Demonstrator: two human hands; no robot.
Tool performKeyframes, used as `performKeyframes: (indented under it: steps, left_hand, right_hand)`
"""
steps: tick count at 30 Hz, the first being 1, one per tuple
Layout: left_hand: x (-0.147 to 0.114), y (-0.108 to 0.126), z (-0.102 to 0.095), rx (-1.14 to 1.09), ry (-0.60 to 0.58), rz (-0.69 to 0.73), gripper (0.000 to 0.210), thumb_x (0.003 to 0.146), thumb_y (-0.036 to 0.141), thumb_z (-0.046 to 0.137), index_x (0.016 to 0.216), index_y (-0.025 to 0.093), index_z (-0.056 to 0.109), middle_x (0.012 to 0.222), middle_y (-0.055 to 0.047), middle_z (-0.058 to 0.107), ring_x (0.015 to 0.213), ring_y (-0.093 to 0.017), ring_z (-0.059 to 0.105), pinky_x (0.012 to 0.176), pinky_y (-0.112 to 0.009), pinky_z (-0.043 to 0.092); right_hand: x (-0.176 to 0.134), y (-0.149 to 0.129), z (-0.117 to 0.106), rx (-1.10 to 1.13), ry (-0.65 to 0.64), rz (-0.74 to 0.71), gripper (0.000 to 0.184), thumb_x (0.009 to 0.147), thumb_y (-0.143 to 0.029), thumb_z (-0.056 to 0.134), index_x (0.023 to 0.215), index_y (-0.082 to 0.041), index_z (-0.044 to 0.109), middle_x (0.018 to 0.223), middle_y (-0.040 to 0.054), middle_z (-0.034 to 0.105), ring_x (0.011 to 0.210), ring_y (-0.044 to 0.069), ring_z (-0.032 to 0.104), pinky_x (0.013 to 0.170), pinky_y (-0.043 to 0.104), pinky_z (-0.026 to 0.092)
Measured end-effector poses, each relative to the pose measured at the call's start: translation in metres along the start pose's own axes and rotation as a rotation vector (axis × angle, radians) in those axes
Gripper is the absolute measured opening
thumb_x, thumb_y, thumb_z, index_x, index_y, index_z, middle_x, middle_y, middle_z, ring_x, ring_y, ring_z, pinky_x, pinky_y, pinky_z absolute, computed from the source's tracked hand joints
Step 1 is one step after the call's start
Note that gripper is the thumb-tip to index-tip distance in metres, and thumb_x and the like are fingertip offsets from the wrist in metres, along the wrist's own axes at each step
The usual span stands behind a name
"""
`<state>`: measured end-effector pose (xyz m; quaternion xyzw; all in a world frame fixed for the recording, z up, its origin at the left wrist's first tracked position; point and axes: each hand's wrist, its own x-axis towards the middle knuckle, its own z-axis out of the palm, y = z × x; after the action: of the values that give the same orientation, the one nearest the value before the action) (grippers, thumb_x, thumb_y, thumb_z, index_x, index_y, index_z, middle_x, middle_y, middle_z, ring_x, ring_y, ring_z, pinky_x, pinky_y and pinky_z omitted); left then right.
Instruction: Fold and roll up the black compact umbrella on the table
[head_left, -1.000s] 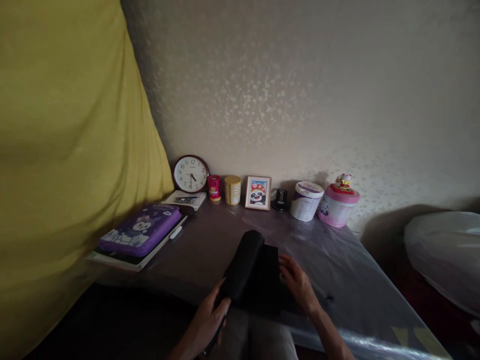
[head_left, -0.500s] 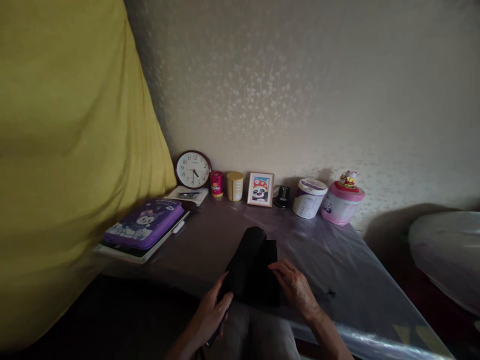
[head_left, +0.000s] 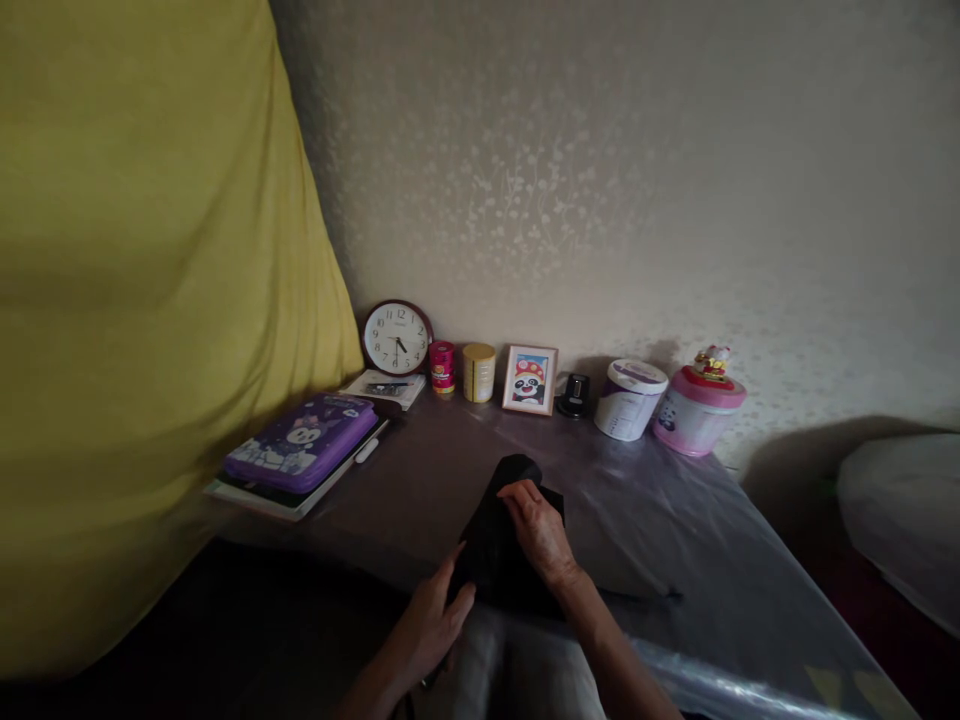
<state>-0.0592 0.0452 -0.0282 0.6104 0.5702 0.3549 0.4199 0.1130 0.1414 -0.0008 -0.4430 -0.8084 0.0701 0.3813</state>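
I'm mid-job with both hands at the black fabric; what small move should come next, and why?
Probably smooth the black fabric down with the right hand, steadying its lower part with the left hand: the right fingers are over the bundle, and a corner sticks out beyond them.

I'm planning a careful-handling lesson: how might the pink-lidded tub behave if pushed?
Pushed sharply, the pink-lidded tub could shed the figurine, which sits on its lid, unless it is fixed; I can't tell. Knocked over, the tub would probably roll, being round-sided.
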Motion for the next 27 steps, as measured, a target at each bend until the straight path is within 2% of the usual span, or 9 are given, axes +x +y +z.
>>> performKeyframes:
  steps: [2, 7, 10, 12, 13, 16, 21, 27]
  left_hand:
    - [0.002, -0.002, 0.0, 0.044, -0.017, 0.037, 0.054, 0.086, 0.033, 0.041, 0.136, 0.012, 0.039, 0.134, -0.012, 0.052, 0.126, -0.02, 0.045, 0.106, -0.032, 0.032]
    - [0.0, -0.003, 0.005, 0.105, -0.033, -0.031, 0.059, 0.086, 0.032, 0.04, 0.14, 0.009, 0.03, 0.128, -0.016, 0.057, 0.12, -0.023, 0.052, 0.102, -0.034, 0.036]
    - [-0.003, 0.0, 0.008, 0.146, 0.018, -0.002, 0.073, 0.086, 0.029, 0.042, 0.146, 0.009, 0.006, 0.134, -0.018, 0.05, 0.122, -0.023, 0.05, 0.099, -0.033, 0.038]
    - [-0.005, 0.003, 0.009, 0.151, 0.033, 0.035, 0.079, 0.087, 0.027, 0.041, 0.145, 0.01, -0.009, 0.131, -0.018, 0.053, 0.114, -0.022, 0.057, 0.094, -0.032, 0.042]
    - [-0.006, 0.005, 0.009, 0.161, 0.029, 0.043, 0.079, 0.087, 0.027, 0.041, 0.145, 0.011, -0.011, 0.126, -0.017, 0.058, 0.108, -0.022, 0.061, 0.09, -0.031, 0.044]
    - [-0.008, 0.011, 0.009, 0.225, -0.011, 0.054, 0.074, 0.088, 0.025, 0.038, 0.146, 0.016, -0.006, 0.109, -0.013, 0.068, 0.09, -0.021, 0.067, 0.084, -0.029, 0.045]
    - [-0.005, 0.015, 0.007, 0.39, -0.07, 0.045, 0.062, 0.089, 0.028, 0.035, 0.146, 0.023, 0.014, 0.092, -0.008, 0.072, 0.081, -0.02, 0.067, 0.076, -0.028, 0.046]
    - [-0.002, 0.008, 0.009, 0.404, -0.062, 0.01, 0.061, 0.089, 0.029, 0.034, 0.146, 0.021, 0.016, 0.105, -0.012, 0.069, 0.089, -0.023, 0.067, 0.079, -0.03, 0.045]
  right_hand:
    - [0.003, -0.001, 0.007, -0.021, -0.008, -0.009, 0.025, 0.094, -0.023, 0.036, 0.093, -0.024, 0.061, 0.09, 0.0026, 0.063, 0.08, 0.014, 0.064, 0.073, 0.024, 0.051]
    - [0.004, 0.0, 0.013, -0.073, -0.05, -0.055, 0.023, 0.093, -0.022, 0.04, 0.092, -0.024, 0.063, 0.089, 0.0032, 0.063, 0.084, 0.016, 0.062, 0.078, 0.027, 0.05]
    - [0.003, 0.001, 0.014, -0.085, -0.043, -0.066, 0.02, 0.092, -0.022, 0.043, 0.096, -0.023, 0.062, 0.091, 0.004, 0.063, 0.086, 0.017, 0.062, 0.08, 0.029, 0.05]
    - [0.002, 0.001, 0.015, -0.096, -0.024, -0.074, 0.018, 0.092, -0.022, 0.044, 0.097, -0.021, 0.061, 0.091, 0.0046, 0.064, 0.087, 0.018, 0.061, 0.081, 0.031, 0.05]
    - [0.002, 0.001, 0.015, -0.104, -0.016, -0.081, 0.016, 0.092, -0.022, 0.045, 0.095, -0.021, 0.061, 0.09, 0.0048, 0.064, 0.086, 0.019, 0.06, 0.081, 0.032, 0.049]
    - [0.0, -0.001, 0.015, -0.135, -0.009, -0.121, 0.018, 0.092, -0.021, 0.045, 0.087, -0.02, 0.062, 0.086, 0.0052, 0.063, 0.082, 0.019, 0.058, 0.079, 0.034, 0.048]
    - [-0.001, -0.004, 0.012, -0.167, -0.03, -0.219, 0.025, 0.094, -0.02, 0.04, 0.085, -0.019, 0.064, 0.085, 0.0065, 0.065, 0.083, 0.02, 0.058, 0.08, 0.037, 0.047]
    - [-0.017, -0.008, 0.001, -0.026, -0.013, -0.226, 0.024, 0.093, -0.02, 0.041, 0.094, -0.02, 0.065, 0.099, 0.0073, 0.067, 0.093, 0.019, 0.06, 0.087, 0.038, 0.048]
